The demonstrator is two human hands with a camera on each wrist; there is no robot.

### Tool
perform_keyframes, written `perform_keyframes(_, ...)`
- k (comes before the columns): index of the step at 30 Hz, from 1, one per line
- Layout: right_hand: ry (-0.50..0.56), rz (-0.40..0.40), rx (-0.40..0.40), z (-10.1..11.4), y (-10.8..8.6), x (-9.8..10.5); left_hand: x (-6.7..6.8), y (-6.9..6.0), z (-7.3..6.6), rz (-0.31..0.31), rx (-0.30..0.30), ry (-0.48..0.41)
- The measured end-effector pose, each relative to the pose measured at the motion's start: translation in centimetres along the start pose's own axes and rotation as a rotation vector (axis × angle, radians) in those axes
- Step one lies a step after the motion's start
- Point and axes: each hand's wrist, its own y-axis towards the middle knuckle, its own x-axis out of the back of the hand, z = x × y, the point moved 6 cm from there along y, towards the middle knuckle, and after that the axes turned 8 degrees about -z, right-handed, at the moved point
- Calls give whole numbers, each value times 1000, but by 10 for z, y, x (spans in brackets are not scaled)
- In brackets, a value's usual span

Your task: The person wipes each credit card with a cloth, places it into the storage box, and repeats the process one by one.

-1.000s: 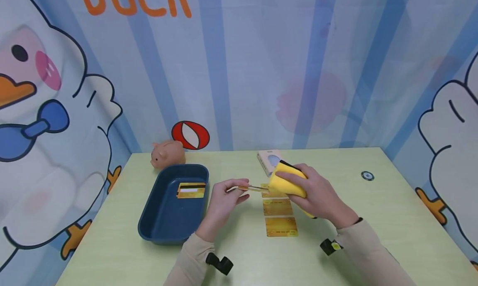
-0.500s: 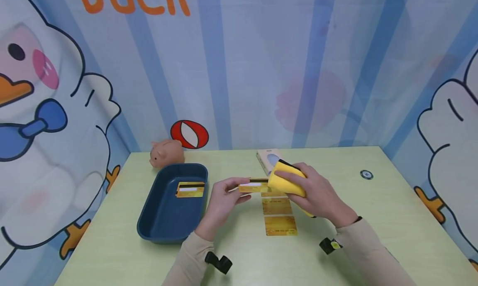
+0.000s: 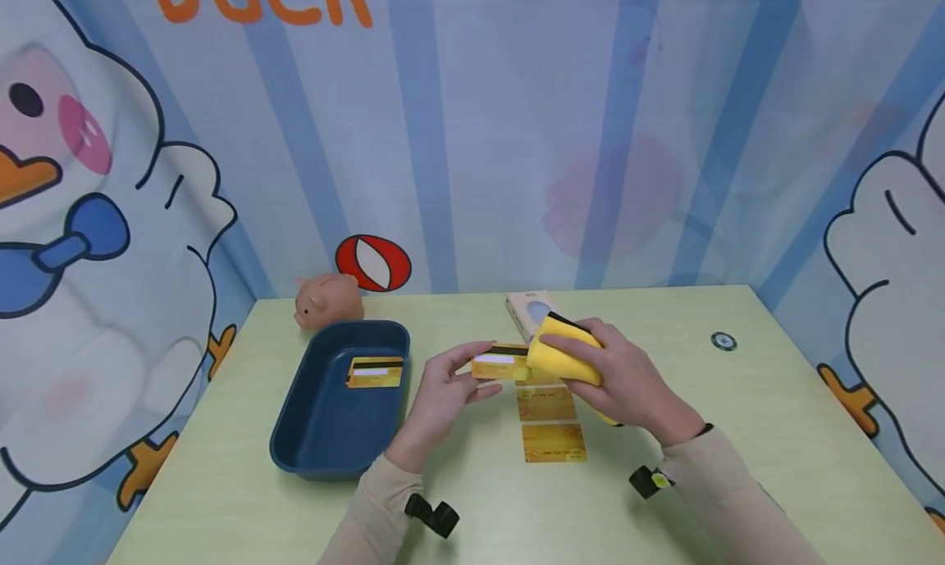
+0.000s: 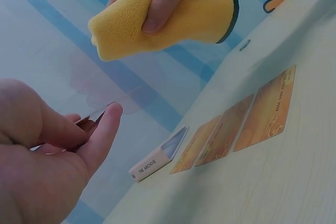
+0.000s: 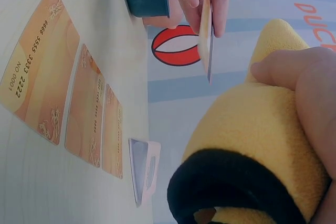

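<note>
My left hand [image 3: 441, 398] pinches a gold card [image 3: 499, 363] by its left end, its dark stripe and white strip facing me. In the right wrist view the card [image 5: 206, 40] appears edge-on, apart from the cloth. My right hand [image 3: 633, 378] grips a folded yellow cloth [image 3: 563, 357] with a dark edge, just right of the card in the head view. Beneath them, three gold cards lie in a column on the table, the nearest [image 3: 554, 444] fully visible; the farthest is partly covered. Another gold card [image 3: 376, 373] lies striped side up in the blue tray [image 3: 286, 458].
A pink piggy bank [image 3: 329, 301] stands behind the tray at the back left. A small white box [image 3: 528, 309] lies at the back middle, partly behind the cloth. A round dark chip [image 3: 723, 341] rests at the right. Printed curtains hang behind the table [image 3: 746, 467].
The card in my left hand has turned from nearly edge-on to show its striped face, and my left fingers have shifted slightly. My right hand keeps its grip on the cloth.
</note>
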Motion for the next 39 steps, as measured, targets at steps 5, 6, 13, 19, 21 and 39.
perform_keyframes(5,7,10,-3,0,0,-2,0,0,0,-5,10,15)
perform_keyframes(6,7,10,-3,0,0,-3,0,0,0,-8,12,21)
perform_keyframes(13,14,-12,29,5,4,-4,1,1,0,-23,20,-9)
perform_keyframes(19,31,-26,58,13,12,-7,2,2,1,-34,22,-7)
perform_keyframes(21,38,-22,61,17,15,-9,2,2,1,-34,18,2)
perform_keyframes(39,51,-15,209,46,32,-33,-11,3,2,32,-49,99)
